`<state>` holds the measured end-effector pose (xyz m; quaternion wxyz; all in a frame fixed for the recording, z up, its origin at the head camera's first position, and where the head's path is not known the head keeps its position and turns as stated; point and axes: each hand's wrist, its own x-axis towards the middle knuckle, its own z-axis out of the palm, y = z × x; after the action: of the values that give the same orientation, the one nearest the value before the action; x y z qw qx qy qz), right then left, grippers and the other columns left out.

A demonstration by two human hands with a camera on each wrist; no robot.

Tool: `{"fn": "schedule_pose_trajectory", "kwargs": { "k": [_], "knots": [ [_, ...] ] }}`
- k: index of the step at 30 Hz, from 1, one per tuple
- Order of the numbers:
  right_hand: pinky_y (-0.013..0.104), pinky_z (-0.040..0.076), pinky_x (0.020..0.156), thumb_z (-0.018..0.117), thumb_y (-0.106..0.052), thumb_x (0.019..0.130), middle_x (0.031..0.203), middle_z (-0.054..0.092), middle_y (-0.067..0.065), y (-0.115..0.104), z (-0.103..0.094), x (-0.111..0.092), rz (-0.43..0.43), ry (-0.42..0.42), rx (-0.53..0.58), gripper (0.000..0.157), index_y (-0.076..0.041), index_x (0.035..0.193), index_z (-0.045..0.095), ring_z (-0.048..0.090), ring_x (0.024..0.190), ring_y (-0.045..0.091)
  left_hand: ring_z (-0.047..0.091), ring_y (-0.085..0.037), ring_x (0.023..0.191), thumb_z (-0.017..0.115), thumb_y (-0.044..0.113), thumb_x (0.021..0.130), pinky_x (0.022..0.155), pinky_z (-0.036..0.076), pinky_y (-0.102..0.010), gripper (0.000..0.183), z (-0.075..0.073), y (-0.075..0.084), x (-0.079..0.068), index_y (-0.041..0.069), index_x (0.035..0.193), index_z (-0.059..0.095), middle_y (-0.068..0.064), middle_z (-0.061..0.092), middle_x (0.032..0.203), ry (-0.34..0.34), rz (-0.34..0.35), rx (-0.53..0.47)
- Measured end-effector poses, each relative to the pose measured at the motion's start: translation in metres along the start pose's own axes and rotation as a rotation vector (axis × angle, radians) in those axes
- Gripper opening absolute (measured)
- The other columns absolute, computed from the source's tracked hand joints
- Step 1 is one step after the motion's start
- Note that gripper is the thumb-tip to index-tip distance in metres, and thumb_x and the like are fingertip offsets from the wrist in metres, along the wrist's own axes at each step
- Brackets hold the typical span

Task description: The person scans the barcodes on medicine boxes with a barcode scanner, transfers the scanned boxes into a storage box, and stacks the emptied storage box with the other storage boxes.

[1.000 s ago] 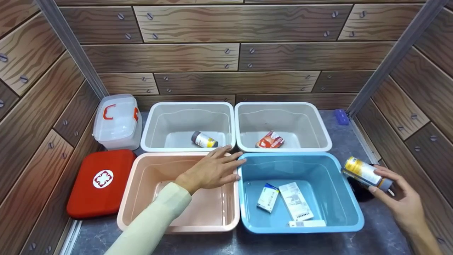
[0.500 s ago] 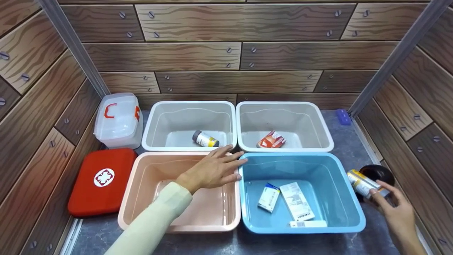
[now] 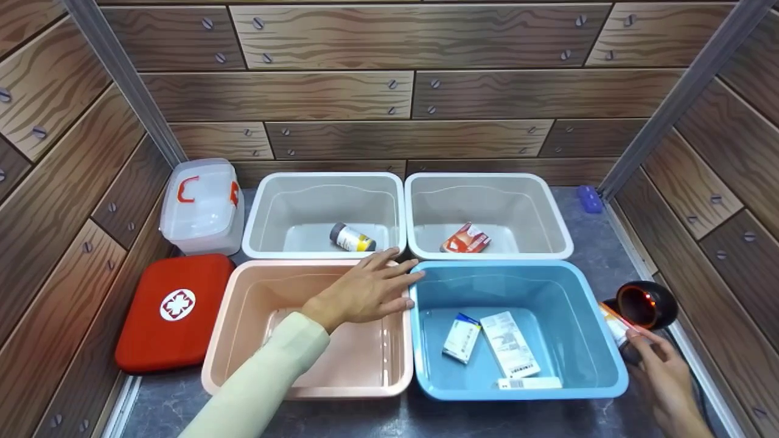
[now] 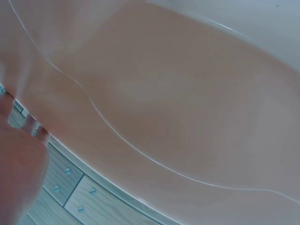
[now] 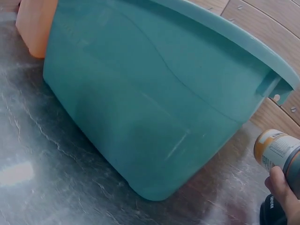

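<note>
On the worktop (image 3: pixel 341 420), the front right tub (image 3: pixel 450 392) — three boxes (image 3: pixel 510 345) in it — sits between the front left tub (image 3: pixel 341 392) and a scanner (image 3: pixel 647 304); behind it, a rear tub (image 3: pixel 487 176) holds a carton (image 3: pixel 467 239).

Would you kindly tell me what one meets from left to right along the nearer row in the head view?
Red case, peach bin, blue bin, then the right hand gripping a bottle. The left hand, overlapping both bins, is left out.

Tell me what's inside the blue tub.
Inside the blue tub I see a blue-ended box, a larger white box and a narrow box whose lower edge the near rim seems to cover. Anything under them is hidden. The right hand holds the bottle outside.
</note>
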<state>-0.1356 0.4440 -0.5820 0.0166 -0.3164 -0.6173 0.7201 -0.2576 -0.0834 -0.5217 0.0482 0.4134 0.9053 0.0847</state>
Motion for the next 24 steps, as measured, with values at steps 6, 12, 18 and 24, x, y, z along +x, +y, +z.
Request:
{"fn": "schedule_pose_trajectory", "kwargs": {
  "k": [6,12,18,24],
  "knots": [
    [0.019,0.063,0.073,0.07,-0.027,0.107,0.089,0.073,-0.021,0.0017,0.0001,0.0014,0.107,0.017,0.146,0.022,-0.038,0.088,0.074,0.07,0.082,-0.005,0.016,-0.034,0.171,0.038,0.061,0.115,0.138,0.018,-0.056,0.065,0.0001,-0.0001,0.0,0.031,0.173,0.034,0.004,0.029,0.181,0.006,0.004,-0.006],
    [0.02,0.063,0.069,0.071,-0.031,0.107,0.087,0.072,-0.022,0.0067,-0.0006,0.0038,0.131,0.031,0.117,0.023,-0.039,0.085,0.073,0.073,0.076,-0.002,0.016,-0.035,0.171,0.037,0.061,0.115,0.138,0.018,-0.057,0.065,-0.0003,0.0004,0.0001,0.032,0.173,0.034,0.004,0.029,0.181,0.004,0.008,-0.007],
    [0.019,0.063,0.069,0.071,-0.033,0.106,0.087,0.07,-0.025,0.0076,-0.0029,0.0053,0.172,0.044,0.127,0.025,-0.04,0.083,0.074,0.073,0.075,-0.002,0.017,-0.035,0.171,0.037,0.061,0.115,0.138,0.019,-0.057,0.065,-0.0003,-0.0001,0.0003,0.031,0.173,0.034,0.003,0.029,0.181,0.011,0.012,-0.003],
    [0.02,0.064,0.071,0.072,-0.032,0.106,0.084,0.073,-0.019,0.0079,-0.0042,0.0056,0.191,0.052,0.161,0.025,-0.038,0.082,0.075,0.073,0.076,-0.001,0.015,-0.034,0.171,0.036,0.062,0.115,0.138,0.018,-0.057,0.066,0.0004,-0.0004,-0.0007,0.032,0.173,0.032,0.004,0.027,0.181,0.001,0.008,-0.013]
  ]
}}
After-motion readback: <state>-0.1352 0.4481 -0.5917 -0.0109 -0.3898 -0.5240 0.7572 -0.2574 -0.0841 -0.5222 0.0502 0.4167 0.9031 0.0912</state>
